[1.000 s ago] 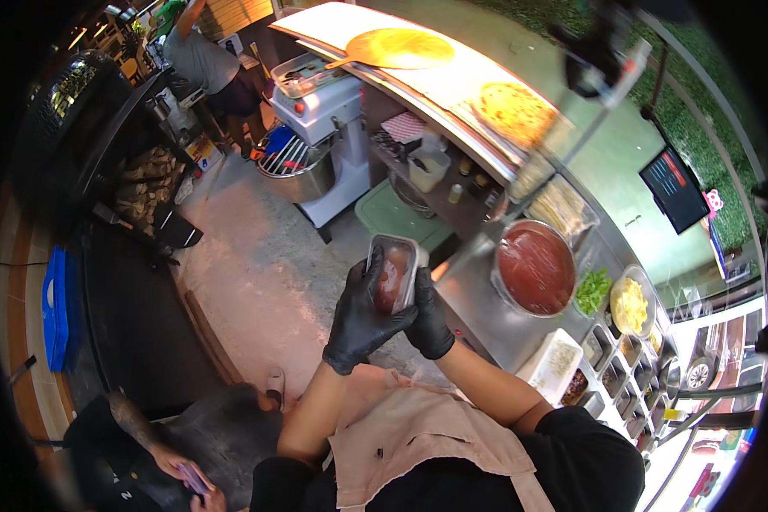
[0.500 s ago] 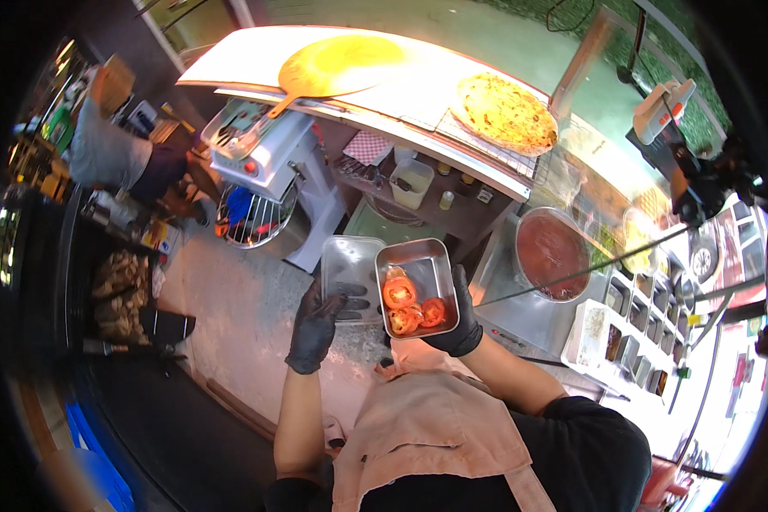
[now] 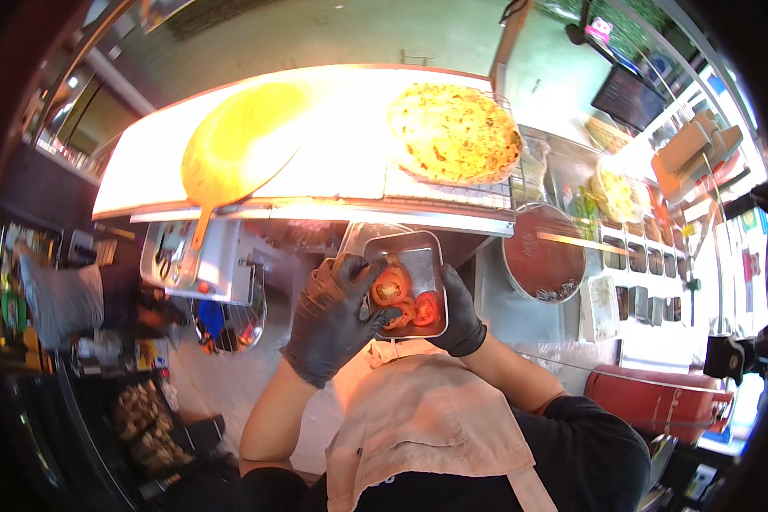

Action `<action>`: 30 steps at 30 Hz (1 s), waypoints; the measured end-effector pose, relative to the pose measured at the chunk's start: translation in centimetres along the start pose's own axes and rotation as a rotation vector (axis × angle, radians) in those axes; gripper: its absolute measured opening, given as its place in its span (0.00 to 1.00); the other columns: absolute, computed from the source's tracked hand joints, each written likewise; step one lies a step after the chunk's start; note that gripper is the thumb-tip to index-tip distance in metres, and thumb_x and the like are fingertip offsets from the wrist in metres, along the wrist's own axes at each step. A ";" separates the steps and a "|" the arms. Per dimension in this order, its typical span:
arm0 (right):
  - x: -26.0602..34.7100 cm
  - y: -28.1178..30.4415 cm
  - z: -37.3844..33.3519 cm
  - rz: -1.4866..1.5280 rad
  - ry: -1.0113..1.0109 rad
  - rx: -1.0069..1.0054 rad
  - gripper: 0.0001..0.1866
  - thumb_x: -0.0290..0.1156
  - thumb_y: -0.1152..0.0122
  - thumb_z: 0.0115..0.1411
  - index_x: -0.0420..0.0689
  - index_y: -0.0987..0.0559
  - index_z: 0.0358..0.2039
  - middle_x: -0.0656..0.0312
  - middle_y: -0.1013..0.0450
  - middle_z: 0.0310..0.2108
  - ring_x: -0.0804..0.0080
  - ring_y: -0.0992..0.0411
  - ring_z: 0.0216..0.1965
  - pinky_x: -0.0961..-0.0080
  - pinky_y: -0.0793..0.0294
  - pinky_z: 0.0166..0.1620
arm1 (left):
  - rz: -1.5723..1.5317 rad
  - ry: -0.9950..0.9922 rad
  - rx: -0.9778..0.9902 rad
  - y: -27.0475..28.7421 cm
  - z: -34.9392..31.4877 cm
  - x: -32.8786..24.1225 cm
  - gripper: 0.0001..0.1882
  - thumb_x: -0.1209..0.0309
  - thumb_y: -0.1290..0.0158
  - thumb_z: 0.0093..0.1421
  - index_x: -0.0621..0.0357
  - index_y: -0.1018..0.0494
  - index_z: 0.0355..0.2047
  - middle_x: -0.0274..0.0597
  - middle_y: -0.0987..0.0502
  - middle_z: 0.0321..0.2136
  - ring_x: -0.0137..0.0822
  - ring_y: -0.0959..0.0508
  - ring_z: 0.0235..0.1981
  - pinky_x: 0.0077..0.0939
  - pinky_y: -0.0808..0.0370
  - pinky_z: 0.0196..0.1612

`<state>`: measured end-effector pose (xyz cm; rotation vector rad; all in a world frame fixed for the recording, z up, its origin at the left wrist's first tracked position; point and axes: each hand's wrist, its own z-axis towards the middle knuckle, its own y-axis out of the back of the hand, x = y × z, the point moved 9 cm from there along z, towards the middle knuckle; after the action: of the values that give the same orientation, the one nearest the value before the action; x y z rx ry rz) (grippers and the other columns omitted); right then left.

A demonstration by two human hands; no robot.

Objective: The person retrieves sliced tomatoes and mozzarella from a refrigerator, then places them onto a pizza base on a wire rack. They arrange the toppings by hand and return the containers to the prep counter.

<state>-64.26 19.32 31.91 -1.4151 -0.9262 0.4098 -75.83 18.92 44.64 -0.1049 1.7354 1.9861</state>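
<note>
My right hand, in a black glove, grips the right side of a small rectangular metal pan. Cut tomatoes lie inside it, toward the near end. My black-gloved left hand reaches over the pan's left wall. Its fingers and thumb close around the tomato piece at the left; the fingertips are partly hidden. Behind my left hand and the pan, part of a clear plastic lid or tray shows; what supports it is hidden.
Ahead, a brightly lit counter holds a pizza peel and a baked pizza on a wire rack. To the right stand a large pot of red sauce and several topping containers. Another person works at the far left.
My left hand has moved right and into the pan, from beside it onto the tomatoes. The view has shifted, with the counter now closer. My right hand keeps hold of the pan.
</note>
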 end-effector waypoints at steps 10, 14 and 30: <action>5.5 1.9 2.5 0.110 0.348 -0.183 0.41 0.60 0.49 0.69 0.46 0.42 0.72 0.49 0.37 0.68 0.48 0.35 0.67 0.36 0.34 0.66 | -0.254 -0.386 0.258 -3.0 11.6 1.3 0.27 0.64 0.31 0.50 0.51 0.25 0.50 0.44 0.25 0.47 0.49 0.24 0.46 0.46 0.28 0.52; 6.9 1.5 3.8 0.216 0.451 -0.133 0.43 0.61 0.48 0.68 0.46 0.42 0.73 0.48 0.37 0.67 0.47 0.34 0.65 0.40 0.33 0.65 | -0.165 -0.639 0.252 -3.3 14.3 0.8 0.30 0.63 0.31 0.50 0.49 0.25 0.54 0.42 0.24 0.44 0.47 0.24 0.42 0.43 0.27 0.48; 6.9 2.8 -0.7 -0.264 0.779 -0.658 0.43 0.63 0.54 0.69 0.46 0.42 0.74 0.49 0.37 0.68 0.50 0.34 0.67 0.49 0.34 0.69 | -0.617 -0.414 0.459 -7.5 30.0 4.8 0.11 0.67 0.40 0.65 0.62 0.16 0.41 0.52 0.15 0.37 0.46 0.14 0.36 0.36 0.20 0.44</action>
<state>-58.80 24.43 31.44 -1.7986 -0.5880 -0.6777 -69.13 49.33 41.60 -0.0555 1.5846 1.0578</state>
